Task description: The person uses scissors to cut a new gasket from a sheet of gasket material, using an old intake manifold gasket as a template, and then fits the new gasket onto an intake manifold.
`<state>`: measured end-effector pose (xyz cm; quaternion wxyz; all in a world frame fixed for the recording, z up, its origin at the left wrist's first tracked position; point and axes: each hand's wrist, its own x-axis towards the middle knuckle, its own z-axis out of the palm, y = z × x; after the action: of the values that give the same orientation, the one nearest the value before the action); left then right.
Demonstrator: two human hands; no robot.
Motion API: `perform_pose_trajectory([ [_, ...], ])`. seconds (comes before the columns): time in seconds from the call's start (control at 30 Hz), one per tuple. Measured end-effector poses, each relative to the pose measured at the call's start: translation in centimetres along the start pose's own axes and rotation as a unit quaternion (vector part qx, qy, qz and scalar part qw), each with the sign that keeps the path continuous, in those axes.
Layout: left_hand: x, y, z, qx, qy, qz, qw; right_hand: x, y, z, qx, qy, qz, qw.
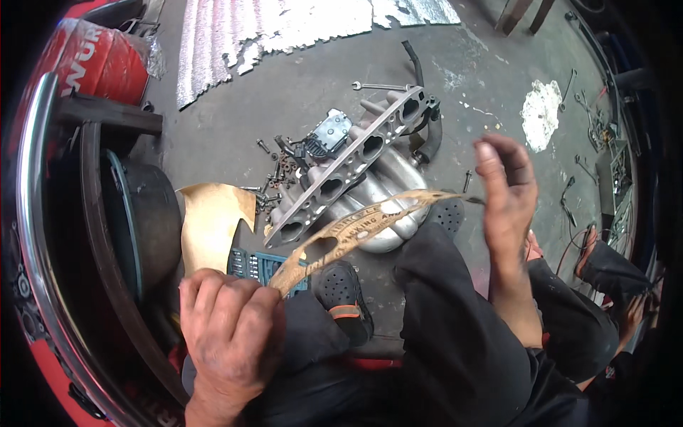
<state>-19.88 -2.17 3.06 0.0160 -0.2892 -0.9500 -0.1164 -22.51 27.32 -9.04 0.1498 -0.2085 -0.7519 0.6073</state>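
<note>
My left hand [231, 331] is closed on one end of a brown paper gasket [356, 231], a long cut strip with holes and dark print. The strip stretches up to the right in front of a silver intake manifold [384, 188]. Its far end reaches the base of my right hand [506, 196], whose fingers are raised and loosely curved, with the thumb apart. No grip on the strip shows there. The manifold lies on the floor, its long flange with several ports facing up.
A torn brown gasket sheet [213, 220] lies beside a teal socket set [260, 267]. Bolts [274, 171], a wrench [380, 86] and a metal-cased part [331, 132] surround the manifold. A dark bucket [142, 220] stands left. Another person's legs [580, 309] are at right.
</note>
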Motion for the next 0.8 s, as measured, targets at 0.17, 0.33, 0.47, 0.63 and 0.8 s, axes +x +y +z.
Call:
perform_pose_trajectory([
  [0.17,2.2,1.3,1.7,0.078,0.001,0.07,0.994,-0.4,4.3,-1.0,-0.007,-0.109,0.243,0.964],
  [0.33,4.1,1.7,2.4,0.083,-0.005,0.089,0.993,0.6,10.0,0.0,0.081,-0.415,0.43,0.797],
  [0.47,4.6,1.7,3.2,0.049,-0.025,0.045,0.997,-2.5,13.3,2.3,0.208,-0.564,0.476,0.642],
  [0.63,5.5,1.3,3.1,-0.056,0.007,0.011,0.998,-3.4,14.6,4.8,0.334,-0.592,0.483,0.552],
  [0.8,5.9,0.9,3.0,-0.01,0.004,0.048,0.999,-0.3,14.2,1.8,0.4,-0.435,0.452,0.668],
])
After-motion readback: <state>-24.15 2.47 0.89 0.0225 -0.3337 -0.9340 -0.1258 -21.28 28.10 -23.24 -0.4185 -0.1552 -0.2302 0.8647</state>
